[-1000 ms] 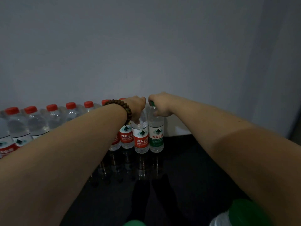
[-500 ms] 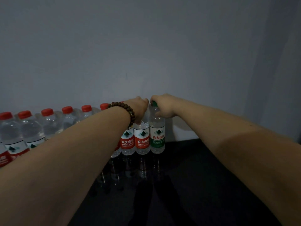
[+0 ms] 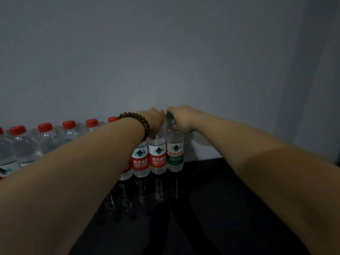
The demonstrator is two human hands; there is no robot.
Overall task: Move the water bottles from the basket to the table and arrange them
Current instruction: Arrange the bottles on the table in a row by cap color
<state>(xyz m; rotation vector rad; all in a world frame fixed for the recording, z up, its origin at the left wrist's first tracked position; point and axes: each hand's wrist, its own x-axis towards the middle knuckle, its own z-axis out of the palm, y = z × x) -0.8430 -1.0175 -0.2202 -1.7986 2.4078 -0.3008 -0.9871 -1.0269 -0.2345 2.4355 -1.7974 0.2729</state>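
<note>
A row of clear water bottles stands upright along the wall on a glossy black table (image 3: 217, 203). Most have red caps and red labels. The rightmost, a green-label bottle (image 3: 174, 157), has a green cap; my right hand (image 3: 181, 119) is closed around its neck and cap. Beside it stands a red-label bottle (image 3: 157, 159), and my left hand (image 3: 153, 119), with a wooden bead bracelet (image 3: 137, 121) on the wrist, grips its top. Both bottles rest on the table, touching each other. The basket is out of view.
A grey wall (image 3: 165, 52) rises directly behind the bottle row. More red-cap bottles (image 3: 45, 137) continue to the left, partly hidden by my left forearm. To the right of the green-label bottle the black tabletop shows bare.
The view has tilted up, so the green caps at the bottom edge dropped out of sight. Both hands stay on the tops of the same two bottles.
</note>
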